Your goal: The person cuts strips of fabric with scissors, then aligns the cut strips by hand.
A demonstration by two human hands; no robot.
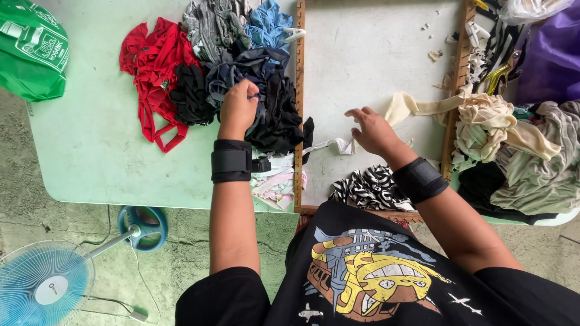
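A crumpled dark navy cloth (257, 78), far left in the scrap pile (199, 66), is pinched by the left hand (237, 107). The right hand (373, 130) is spread wide over the white board (368, 54). A green printed bag (31, 48) is seen far left.

At upper centre of the frame the left hand (238, 107) grips a dark grey-blue cloth (257, 69) atop a pile beside red fabric (154, 72). Right of centre, the right hand (374, 130) hovers open over the wooden-framed board (368, 60), possibly touching a white strip (331, 145).
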